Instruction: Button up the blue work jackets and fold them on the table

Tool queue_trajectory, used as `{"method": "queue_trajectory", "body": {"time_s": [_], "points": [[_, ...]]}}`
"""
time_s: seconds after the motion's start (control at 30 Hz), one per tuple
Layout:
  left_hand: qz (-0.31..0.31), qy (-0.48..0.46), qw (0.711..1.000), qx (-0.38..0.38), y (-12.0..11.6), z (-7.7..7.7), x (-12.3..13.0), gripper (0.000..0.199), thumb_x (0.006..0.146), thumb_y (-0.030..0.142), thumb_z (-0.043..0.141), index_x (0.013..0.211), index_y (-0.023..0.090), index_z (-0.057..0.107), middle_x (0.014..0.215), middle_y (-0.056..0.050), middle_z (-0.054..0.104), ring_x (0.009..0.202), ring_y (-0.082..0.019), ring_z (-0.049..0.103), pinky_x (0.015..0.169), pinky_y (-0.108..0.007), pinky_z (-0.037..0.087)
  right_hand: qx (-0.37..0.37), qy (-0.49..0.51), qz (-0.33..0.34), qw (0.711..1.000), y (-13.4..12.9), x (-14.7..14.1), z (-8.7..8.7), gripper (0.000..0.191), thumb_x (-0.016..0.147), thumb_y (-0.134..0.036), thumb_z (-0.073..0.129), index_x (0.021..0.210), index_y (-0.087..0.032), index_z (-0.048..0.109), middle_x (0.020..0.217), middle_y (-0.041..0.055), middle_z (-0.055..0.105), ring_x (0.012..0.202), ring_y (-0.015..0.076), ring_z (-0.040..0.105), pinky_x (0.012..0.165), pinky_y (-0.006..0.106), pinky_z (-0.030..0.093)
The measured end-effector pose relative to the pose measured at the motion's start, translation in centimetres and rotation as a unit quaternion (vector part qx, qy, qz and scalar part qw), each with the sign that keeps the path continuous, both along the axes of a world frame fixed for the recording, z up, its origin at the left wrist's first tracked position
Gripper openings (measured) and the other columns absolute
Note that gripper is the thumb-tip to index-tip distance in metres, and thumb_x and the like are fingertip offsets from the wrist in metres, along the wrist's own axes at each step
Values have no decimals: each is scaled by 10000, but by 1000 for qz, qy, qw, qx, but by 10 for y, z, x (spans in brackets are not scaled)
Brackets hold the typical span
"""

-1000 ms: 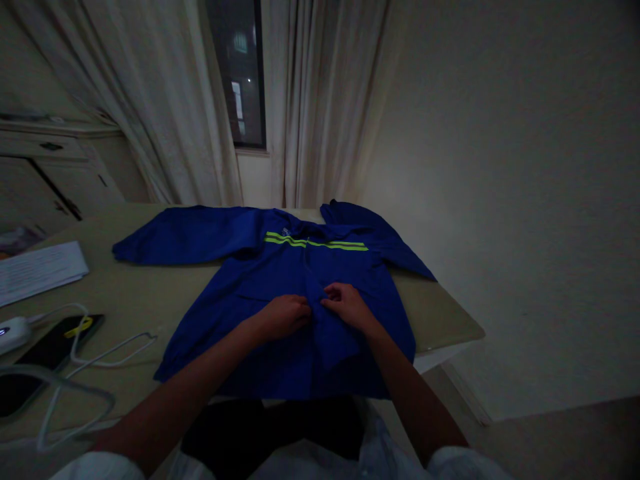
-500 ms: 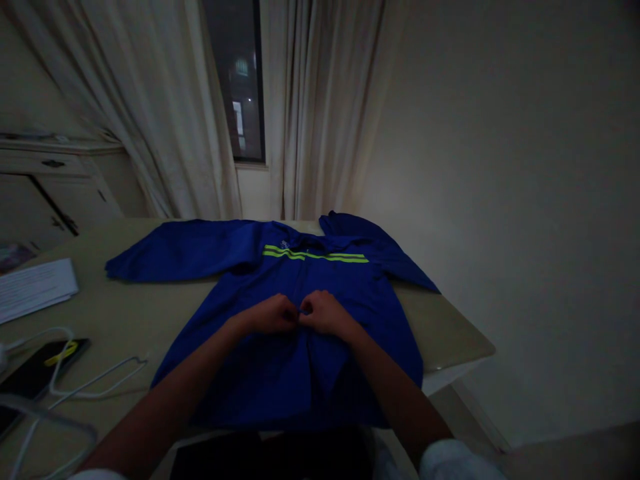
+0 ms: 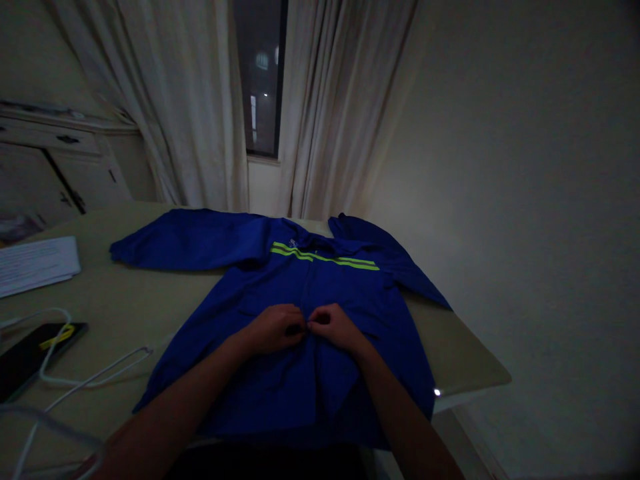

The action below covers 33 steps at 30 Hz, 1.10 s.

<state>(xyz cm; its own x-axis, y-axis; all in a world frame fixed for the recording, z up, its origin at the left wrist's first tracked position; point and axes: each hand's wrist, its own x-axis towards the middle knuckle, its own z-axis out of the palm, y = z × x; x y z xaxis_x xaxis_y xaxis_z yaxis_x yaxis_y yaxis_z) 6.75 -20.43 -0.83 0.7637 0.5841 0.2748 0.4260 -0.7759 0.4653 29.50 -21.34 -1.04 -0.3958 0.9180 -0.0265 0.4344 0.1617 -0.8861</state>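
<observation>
A blue jacket (image 3: 270, 287) with yellow-green chest stripes lies spread front up across the table, its collar at the far side and its hem at the near edge. Its sleeves reach out to the left and far right. Over the middle of the front, my left hand (image 3: 280, 328) pinches the fabric beside the centre seam. My right hand (image 3: 336, 327) is closed in a pinch right beside it on the same seam, the fingertips almost meeting. Whatever small part lies between the fingers is too dark to make out. Below the hands, the two front edges part slightly.
Papers (image 3: 40, 265), a dark phone (image 3: 35, 357) and a white cable (image 3: 95, 380) lie on the table (image 3: 150, 303) to the left. The table corner (image 3: 503, 379) juts out at right, near the wall (image 3: 525, 220). Curtains (image 3: 195, 107) hang behind.
The camera view has tilted slightly. Both hands stay pinched together at the jacket's centre front, with little visible shift along the seam.
</observation>
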Motion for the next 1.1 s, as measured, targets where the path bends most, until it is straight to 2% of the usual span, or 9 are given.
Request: {"method": "queue_trajectory", "body": {"time_s": [0.07, 0.2, 0.33, 0.5, 0.63, 0.77, 0.87, 0.93, 1.1], "points": [[11, -6, 1000, 17, -2, 2, 0, 54, 934, 213, 660, 976, 220, 693, 977, -33, 694, 933, -187, 649, 823, -285, 478, -33, 42, -6, 999, 2, 2, -4, 211, 754, -386, 734, 742, -176, 714, 655, -16, 640, 618, 132, 533, 602, 240, 385], [24, -41, 998, 27, -2, 2, -2, 252, 925, 227, 714, 1165, 236, 638, 1196, -55, 675, 1112, -210, 622, 960, -322, 479, -20, 63, -1, 998, 1, 4, -1, 332, 763, -495, 758, 730, -171, 699, 663, -23, 611, 642, 130, 522, 632, 245, 393], [16, -47, 999, 16, 1, -2, -4, 91, 949, 235, 692, 1032, 227, 655, 1086, -36, 677, 1064, -199, 625, 947, -314, 482, 8, 74, -24, 997, 0, 2, 0, 351, 823, -497, 715, 710, -168, 669, 651, -35, 567, 645, 122, 495, 640, 240, 386], [17, -56, 998, -4, 3, -8, -5, 56, 960, 259, 669, 1000, 220, 674, 1075, -36, 662, 1000, -178, 643, 892, -289, 499, -34, 110, -39, 993, -3, 0, -3, 272, 807, -435, 746, 880, -175, 712, 691, -40, 604, 600, 115, 474, 573, 229, 360], [15, -49, 999, -6, 3, -9, -5, 135, 956, 227, 676, 1091, 232, 673, 1105, -34, 691, 1037, -187, 655, 927, -305, 497, -17, 139, -16, 990, -2, 1, -4, 240, 825, -391, 737, 939, -180, 735, 869, 2, 713, 809, 158, 624, 783, 266, 473], [15, -40, 999, 3, 2, -7, -4, 199, 935, 189, 691, 1124, 249, 685, 1126, -37, 683, 1082, -196, 641, 953, -317, 497, -14, 139, -8, 990, 2, 2, -7, 201, 823, -354, 712, 934, -188, 729, 927, 18, 735, 930, 195, 669, 929, 323, 487], [13, -40, 999, 2, 2, -7, -4, 149, 925, 188, 697, 1063, 243, 689, 1134, -38, 681, 1096, -201, 638, 957, -321, 494, -14, 135, -3, 991, 3, 3, -10, 182, 816, -322, 711, 942, -193, 731, 939, 16, 740, 934, 197, 677, 926, 324, 494], [19, -34, 999, -13, 2, -7, -4, 126, 918, 188, 696, 1033, 237, 680, 1083, -26, 697, 1027, -192, 658, 911, -309, 501, -10, 129, -3, 992, 2, 3, -10, 178, 826, -314, 699, 949, -192, 739, 933, 14, 740, 921, 190, 671, 906, 312, 494], [17, -13, 999, -36, 4, -8, -6, 120, 932, 179, 659, 1035, 233, 685, 1029, -14, 702, 924, -168, 680, 833, -272, 500, -58, 120, -8, 991, -2, 3, -7, 231, 809, -379, 723, 942, -190, 727, 791, -5, 679, 713, 150, 593, 650, 242, 456]]}}
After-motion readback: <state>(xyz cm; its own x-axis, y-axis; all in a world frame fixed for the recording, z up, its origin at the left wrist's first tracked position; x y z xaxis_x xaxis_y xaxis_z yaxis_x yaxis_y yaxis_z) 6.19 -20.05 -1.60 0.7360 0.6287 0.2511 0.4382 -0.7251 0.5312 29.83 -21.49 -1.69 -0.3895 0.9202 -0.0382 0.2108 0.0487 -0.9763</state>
